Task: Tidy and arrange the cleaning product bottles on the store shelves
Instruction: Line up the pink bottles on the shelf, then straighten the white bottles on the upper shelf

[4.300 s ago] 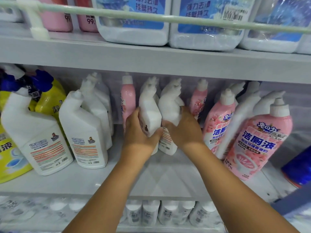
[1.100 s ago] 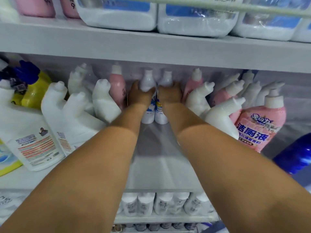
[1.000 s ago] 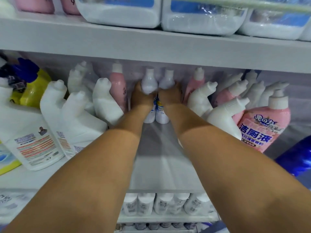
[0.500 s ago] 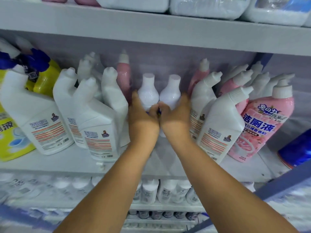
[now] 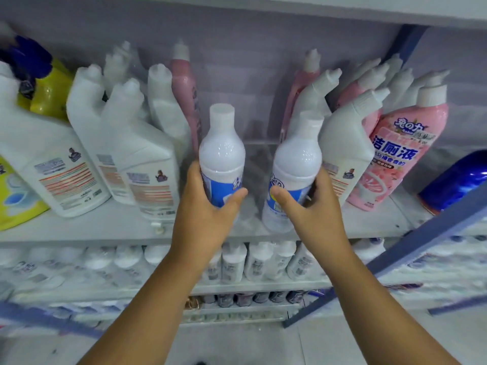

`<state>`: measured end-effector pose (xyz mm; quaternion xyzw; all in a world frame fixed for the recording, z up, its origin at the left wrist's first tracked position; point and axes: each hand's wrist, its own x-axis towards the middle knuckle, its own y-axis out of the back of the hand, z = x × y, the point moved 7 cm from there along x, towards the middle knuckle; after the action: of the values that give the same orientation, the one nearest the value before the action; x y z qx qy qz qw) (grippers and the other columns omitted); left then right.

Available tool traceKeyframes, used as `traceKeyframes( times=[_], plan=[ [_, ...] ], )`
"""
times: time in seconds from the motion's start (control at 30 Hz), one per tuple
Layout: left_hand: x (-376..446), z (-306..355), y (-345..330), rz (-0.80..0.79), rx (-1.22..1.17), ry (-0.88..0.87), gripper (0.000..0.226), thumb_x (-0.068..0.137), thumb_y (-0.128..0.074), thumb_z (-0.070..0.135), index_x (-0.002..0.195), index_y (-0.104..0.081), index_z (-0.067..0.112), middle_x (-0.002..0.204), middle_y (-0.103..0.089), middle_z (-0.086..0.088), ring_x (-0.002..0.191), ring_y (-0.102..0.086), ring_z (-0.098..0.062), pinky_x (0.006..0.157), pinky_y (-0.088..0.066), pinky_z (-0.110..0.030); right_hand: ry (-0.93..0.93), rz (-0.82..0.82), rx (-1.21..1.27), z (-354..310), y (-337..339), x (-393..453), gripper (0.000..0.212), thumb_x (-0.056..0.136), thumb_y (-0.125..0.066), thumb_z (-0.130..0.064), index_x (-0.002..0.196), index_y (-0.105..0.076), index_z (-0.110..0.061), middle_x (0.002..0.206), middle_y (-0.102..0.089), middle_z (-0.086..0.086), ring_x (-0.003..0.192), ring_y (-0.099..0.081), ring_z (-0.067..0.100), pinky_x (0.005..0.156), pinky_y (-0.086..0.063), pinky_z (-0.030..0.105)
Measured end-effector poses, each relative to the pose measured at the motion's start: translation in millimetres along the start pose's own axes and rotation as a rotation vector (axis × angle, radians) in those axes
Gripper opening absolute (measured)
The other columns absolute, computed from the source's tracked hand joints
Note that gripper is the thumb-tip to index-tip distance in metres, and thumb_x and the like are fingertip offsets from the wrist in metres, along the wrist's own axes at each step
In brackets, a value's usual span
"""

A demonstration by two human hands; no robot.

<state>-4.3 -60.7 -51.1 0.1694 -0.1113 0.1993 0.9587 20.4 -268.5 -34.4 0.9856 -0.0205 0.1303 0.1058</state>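
Note:
My left hand (image 5: 204, 209) grips a white round bottle with a blue label (image 5: 222, 151) near the front of the middle shelf (image 5: 110, 227). A second white bottle with a blue label (image 5: 295, 167) is gripped by my right hand (image 5: 313, 209), its base close to the shelf's front edge. The two bottles stand upright with a gap between them. White angled-neck bottles (image 5: 137, 151) crowd the left side; more angled-neck bottles (image 5: 345, 143) stand on the right.
A pink bottle with Chinese print (image 5: 400, 154) stands at the right, a blue bottle (image 5: 458, 180) lies beyond it. Yellow bottles (image 5: 50, 90) sit far left. Slim pink bottles (image 5: 184, 93) stand at the back. The lower shelf (image 5: 237, 285) holds several small white bottles.
Both hands have drawn the two blue-label bottles from the back of the shelf to its front edge and moved them apart. The view has dropped lower.

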Motion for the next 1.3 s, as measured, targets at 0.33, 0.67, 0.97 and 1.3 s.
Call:
traceKeyframes(
  times=[0.33,0.67,0.97,1.3],
  plan=[
    [-84,16,70,0.265,-0.079,0.166,0.06,0.079,-0.087,0.027,0.126,-0.053,0.041,0.11,-0.065,0.032,0.093,-0.063,0.018,0.072,-0.052,-0.008,0.015,-0.275,0.114,-14,10,-33,0.049,0.08,-0.084,-0.023,0.125,-0.063,-0.027,0.112,-0.072,-0.016,0.102,-0.069,0.0,0.084,-0.055,0.02],
    [-208,36,235,0.639,0.048,0.229,0.055,0.075,-0.089,0.027,0.117,-0.059,0.044,0.1,-0.071,0.033,0.09,-0.068,0.012,0.073,-0.055,-0.015,0.013,-0.633,0.275,-85,-104,-111,0.048,0.08,-0.084,-0.024,0.123,-0.065,-0.031,0.111,-0.074,-0.017,0.097,-0.071,-0.001,0.081,-0.058,0.027],
    [-257,54,423,0.807,0.093,0.103,0.053,0.074,-0.09,0.026,0.114,-0.061,0.047,0.106,-0.072,0.03,0.096,-0.07,0.004,0.077,-0.057,-0.022,0.125,-0.799,0.369,-196,-259,-197,0.039,0.08,-0.083,-0.015,0.113,-0.068,-0.031,0.103,-0.077,-0.016,0.093,-0.073,0.004,0.078,-0.059,0.026],
    [-232,70,612,0.736,0.136,-0.024,0.054,0.073,-0.089,0.033,0.113,-0.058,0.052,0.101,-0.069,0.037,0.091,-0.066,0.013,0.067,-0.053,-0.009,0.113,-0.818,0.481,-297,-408,-271,0.05,0.06,-0.081,-0.026,0.109,-0.072,-0.021,0.097,-0.079,-0.007,0.087,-0.075,0.009,0.066,-0.058,0.018]
  ],
)
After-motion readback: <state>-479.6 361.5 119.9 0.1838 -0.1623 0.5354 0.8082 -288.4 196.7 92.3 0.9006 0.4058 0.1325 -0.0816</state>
